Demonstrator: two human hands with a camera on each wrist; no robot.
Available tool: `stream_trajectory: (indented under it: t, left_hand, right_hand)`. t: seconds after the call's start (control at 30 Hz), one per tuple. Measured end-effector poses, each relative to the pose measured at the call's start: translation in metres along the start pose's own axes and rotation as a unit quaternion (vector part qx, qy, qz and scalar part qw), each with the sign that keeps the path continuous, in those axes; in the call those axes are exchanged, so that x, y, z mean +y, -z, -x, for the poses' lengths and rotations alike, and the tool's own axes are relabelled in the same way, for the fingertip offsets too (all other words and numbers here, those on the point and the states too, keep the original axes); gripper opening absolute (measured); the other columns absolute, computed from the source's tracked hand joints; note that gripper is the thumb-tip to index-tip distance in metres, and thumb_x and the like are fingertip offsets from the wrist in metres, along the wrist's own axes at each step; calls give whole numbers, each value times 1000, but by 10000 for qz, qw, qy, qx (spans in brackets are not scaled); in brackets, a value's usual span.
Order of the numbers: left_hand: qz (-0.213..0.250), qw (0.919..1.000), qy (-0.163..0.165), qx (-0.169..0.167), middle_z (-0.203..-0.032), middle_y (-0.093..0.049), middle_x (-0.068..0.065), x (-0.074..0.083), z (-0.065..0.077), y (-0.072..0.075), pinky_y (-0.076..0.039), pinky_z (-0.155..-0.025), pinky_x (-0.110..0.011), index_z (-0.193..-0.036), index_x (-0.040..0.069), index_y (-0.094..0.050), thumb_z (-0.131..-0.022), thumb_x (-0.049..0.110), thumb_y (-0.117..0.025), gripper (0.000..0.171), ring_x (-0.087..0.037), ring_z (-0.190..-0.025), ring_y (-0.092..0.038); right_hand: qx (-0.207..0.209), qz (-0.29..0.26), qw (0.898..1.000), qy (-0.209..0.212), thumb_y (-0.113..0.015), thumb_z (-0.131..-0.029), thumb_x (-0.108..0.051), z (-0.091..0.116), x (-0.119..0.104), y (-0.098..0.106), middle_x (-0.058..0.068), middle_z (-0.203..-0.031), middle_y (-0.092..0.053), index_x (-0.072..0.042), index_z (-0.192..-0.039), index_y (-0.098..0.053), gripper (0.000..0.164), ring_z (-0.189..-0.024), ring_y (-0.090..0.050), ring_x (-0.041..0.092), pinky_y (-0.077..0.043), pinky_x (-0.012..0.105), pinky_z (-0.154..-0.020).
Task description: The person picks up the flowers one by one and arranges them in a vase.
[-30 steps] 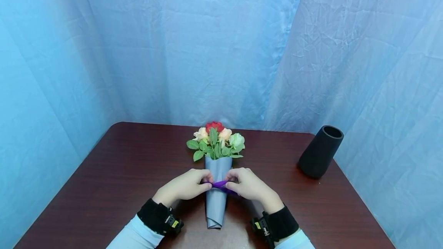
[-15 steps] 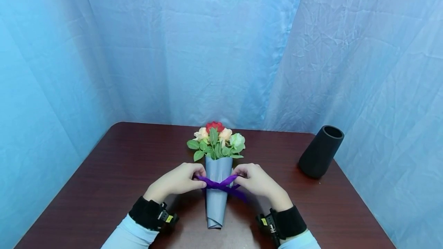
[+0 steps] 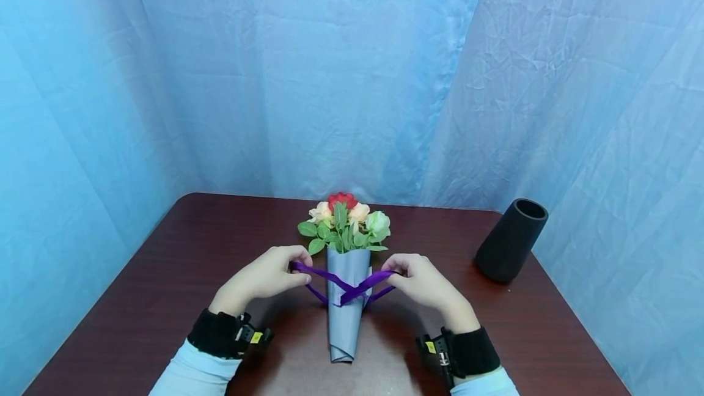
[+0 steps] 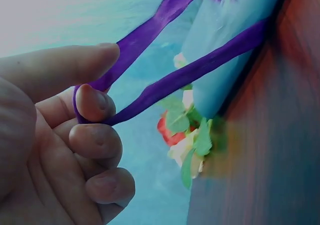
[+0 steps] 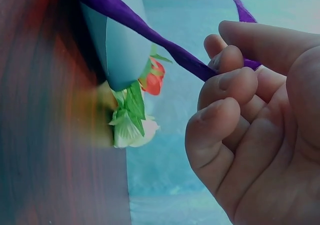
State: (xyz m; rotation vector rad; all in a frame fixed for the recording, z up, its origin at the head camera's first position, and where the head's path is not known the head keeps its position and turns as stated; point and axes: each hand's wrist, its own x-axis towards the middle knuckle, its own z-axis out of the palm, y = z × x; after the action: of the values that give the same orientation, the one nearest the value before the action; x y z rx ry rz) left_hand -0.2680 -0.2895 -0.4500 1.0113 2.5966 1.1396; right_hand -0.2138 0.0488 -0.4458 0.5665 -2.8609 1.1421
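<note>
A bouquet of flowers (image 3: 342,216), red, cream and pale green with leaves, lies on the table in a blue-grey paper wrap (image 3: 343,329). Purple ribbon (image 3: 357,291) goes about the wrap's middle and crosses over its front. To the left of the bouquet, my left hand (image 3: 269,274) pinches one ribbon length between thumb and curled fingers; in the left wrist view the ribbon (image 4: 175,82) loops round a fingertip. On the other side, my right hand (image 3: 426,283) grips the other length, and the right wrist view shows that ribbon (image 5: 150,32) running into its curled fingers.
A black vase (image 3: 510,240) stands at the right edge of the dark wooden table (image 3: 231,225). Light blue curtains (image 3: 341,78) hang behind and along both sides. Each wrist carries a black strap with a small camera.
Both hands have drawn apart, left hand leftward and right hand rightward, each also moving slightly up with ribbon. More of the ribbon now shows, in wider loops. The bouquet lies in nearly the same spot.
</note>
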Motion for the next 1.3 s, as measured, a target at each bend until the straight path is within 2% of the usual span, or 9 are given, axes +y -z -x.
stream_trajectory:
  t: [0.2,0.47,0.63,0.77,0.93,1.13,1.3]
  left_hand:
    - [94,9995,216,210,-84,-62,2,-6,7,14,-47,-58,-33,-106,13,-66,-92,17,-76,17,-16,-67,-52]
    - [9,9982,339,504,-79,-56,-1,-12,15,31,-43,-58,-31,-107,14,-64,-90,15,-76,20,-17,-67,-50]
    - [72,9973,452,572,-77,-54,-2,-18,21,41,-43,-57,-31,-110,11,-63,-91,13,-76,23,-19,-65,-49]
    - [113,9967,463,656,-77,-54,-3,-23,25,48,-42,-57,-31,-112,9,-63,-90,12,-76,25,-20,-65,-48]
    - [99,9951,499,844,-83,-54,-4,-32,33,57,-42,-58,-31,-115,7,-63,-90,10,-76,28,-21,-69,-47]
    - [86,9919,615,1103,-81,-49,-5,-41,40,65,-40,-55,-30,-118,6,-62,-91,10,-75,30,-18,-63,-43]
    - [-60,9894,796,1216,-80,-49,-5,-46,44,69,-40,-55,-31,-121,6,-62,-93,14,-74,31,-20,-65,-44]
  right_hand:
    - [86,-67,9999,-112,-65,-95,-8,4,4,9,0,-82,-69,-18,-95,-72,13,-71,-58,15,-49,31,-64]
    - [136,-314,9984,-442,-65,-97,-12,10,11,23,5,-75,-63,-17,-99,-71,9,-53,-53,15,-48,30,-51]
    - [196,-497,9967,-610,-68,-98,-14,15,14,32,9,-76,-62,-15,-103,-70,6,-51,-51,17,-48,31,-50]
    - [222,-683,9948,-728,-69,-97,-11,19,19,38,11,-78,-63,-10,-107,-69,11,-51,-49,17,-47,31,-49]
    - [268,-844,9915,-956,-69,-96,-10,24,25,45,9,-81,-62,-9,-113,-66,17,-53,-50,19,-50,38,-53]
    - [425,-751,9903,-1090,-70,-97,-12,31,33,52,13,-83,-62,-6,-119,-62,24,-56,-54,22,-53,42,-55]
    - [365,-664,9886,-1298,-68,-97,-11,35,42,56,20,-86,-63,-6,-125,-59,30,-61,-59,27,-56,48,-61]
